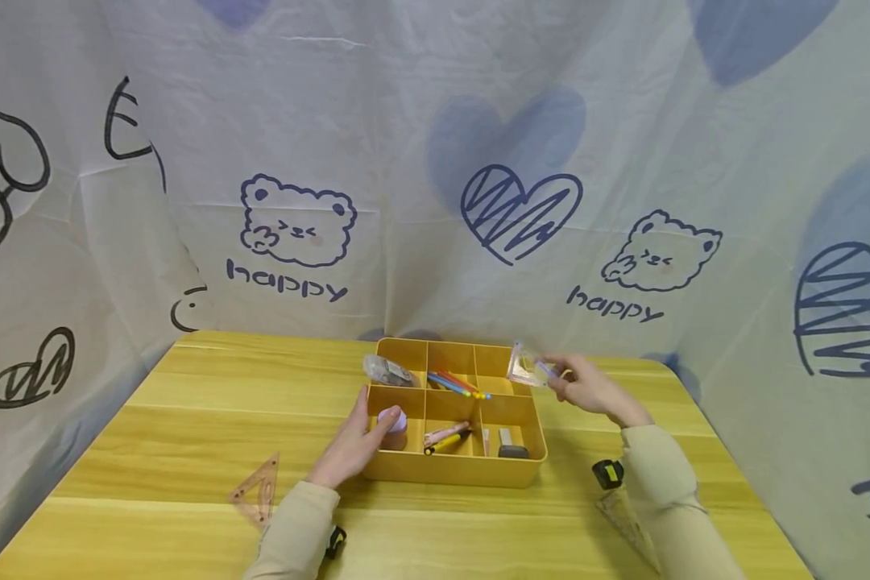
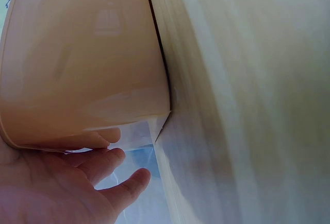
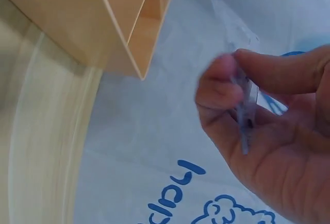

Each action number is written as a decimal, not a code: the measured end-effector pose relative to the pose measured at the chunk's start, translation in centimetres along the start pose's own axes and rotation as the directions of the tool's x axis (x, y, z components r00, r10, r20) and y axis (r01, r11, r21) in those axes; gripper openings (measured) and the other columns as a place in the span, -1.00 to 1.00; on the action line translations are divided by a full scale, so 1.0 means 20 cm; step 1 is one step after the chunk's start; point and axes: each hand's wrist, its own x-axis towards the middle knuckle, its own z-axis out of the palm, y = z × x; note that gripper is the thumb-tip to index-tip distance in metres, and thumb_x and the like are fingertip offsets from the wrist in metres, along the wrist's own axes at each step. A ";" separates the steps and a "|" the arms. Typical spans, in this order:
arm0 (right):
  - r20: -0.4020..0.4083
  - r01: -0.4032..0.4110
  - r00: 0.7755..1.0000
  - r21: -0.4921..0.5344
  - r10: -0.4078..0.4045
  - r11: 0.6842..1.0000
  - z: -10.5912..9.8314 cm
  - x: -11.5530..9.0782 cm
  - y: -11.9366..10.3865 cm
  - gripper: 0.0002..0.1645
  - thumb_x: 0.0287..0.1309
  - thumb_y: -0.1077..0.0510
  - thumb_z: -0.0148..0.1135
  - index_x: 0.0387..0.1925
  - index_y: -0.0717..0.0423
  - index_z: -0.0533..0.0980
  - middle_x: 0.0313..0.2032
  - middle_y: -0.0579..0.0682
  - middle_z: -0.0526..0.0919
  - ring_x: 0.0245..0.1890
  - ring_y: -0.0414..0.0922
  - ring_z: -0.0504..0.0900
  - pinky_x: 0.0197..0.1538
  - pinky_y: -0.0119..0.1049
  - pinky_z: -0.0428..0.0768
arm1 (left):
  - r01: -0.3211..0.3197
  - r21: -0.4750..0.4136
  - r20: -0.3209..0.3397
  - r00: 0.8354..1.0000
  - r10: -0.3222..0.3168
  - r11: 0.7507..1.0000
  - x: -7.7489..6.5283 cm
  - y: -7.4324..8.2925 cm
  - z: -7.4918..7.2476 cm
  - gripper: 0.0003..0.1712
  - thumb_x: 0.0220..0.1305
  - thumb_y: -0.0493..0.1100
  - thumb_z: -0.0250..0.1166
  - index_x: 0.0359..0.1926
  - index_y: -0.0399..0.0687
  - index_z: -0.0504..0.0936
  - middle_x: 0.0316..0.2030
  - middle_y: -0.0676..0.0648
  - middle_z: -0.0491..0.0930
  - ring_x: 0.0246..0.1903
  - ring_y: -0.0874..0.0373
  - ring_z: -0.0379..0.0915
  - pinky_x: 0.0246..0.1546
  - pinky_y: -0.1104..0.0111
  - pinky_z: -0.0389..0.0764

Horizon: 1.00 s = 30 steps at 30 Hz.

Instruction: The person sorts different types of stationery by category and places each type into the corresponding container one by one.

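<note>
A yellow organizer box [image 1: 453, 471] with several compartments stands on the table. My left hand [image 1: 355, 443] grips its left wall, thumb over the rim and fingers along the outside; the left wrist view shows those fingers against the box wall [image 2: 82, 54]. Above the back right compartment, my right hand [image 1: 590, 388] pinches a clear set square [image 1: 524, 366] between thumb and fingers. That set square [image 3: 234, 26] appears nearly edge-on in the right wrist view. Near my left thumb, a lilac-topped round item [image 1: 393, 420] sits in the front left compartment.
Colored pens [image 1: 449, 383] lie in the back middle compartment, a grey-white pouch-like item [image 1: 387, 370] at back left. Front compartments hold pens [image 1: 445, 439] and a dark eraser-like block [image 1: 512, 451]. On the table lie an orange set square [image 1: 256, 491], a tape measure [image 1: 608, 474] and another clear set square [image 1: 623, 519].
</note>
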 end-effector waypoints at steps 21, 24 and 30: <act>-0.172 -0.226 0.968 -0.280 0.182 0.933 0.09 0.35 0.08 -0.65 0.31 0.15 0.29 -0.02 0.35 0.65 -0.05 0.29 0.71 -0.12 0.11 0.68 -0.05 -0.06 0.70 | -0.011 0.000 0.000 1.000 0.011 1.000 0.00 -0.01 0.00 0.06 0.53 0.28 -0.03 0.56 -0.43 -0.28 0.54 -0.48 -0.13 0.52 -0.38 -0.08 0.53 -0.17 0.01; -0.156 -0.215 0.972 -0.308 0.174 0.927 0.11 0.37 0.08 -0.66 0.29 0.15 0.31 -0.06 0.36 0.67 -0.04 0.30 0.72 -0.11 0.12 0.69 -0.02 -0.05 0.69 | -0.015 -0.003 0.000 1.000 0.015 1.000 0.00 -0.01 0.00 0.05 0.53 0.26 -0.03 0.56 -0.43 -0.28 0.54 -0.48 -0.13 0.52 -0.38 -0.07 0.53 -0.18 0.03; -0.123 -0.266 0.963 -0.335 0.238 0.904 0.15 0.40 0.06 -0.69 0.25 0.14 0.36 -0.11 0.32 0.69 -0.03 0.27 0.73 -0.09 0.12 0.68 0.03 -0.03 0.68 | -0.023 -0.001 -0.005 1.000 0.023 1.000 0.00 -0.01 0.00 0.03 0.55 0.23 -0.03 0.55 -0.44 -0.27 0.54 -0.49 -0.13 0.52 -0.40 -0.07 0.52 -0.19 0.03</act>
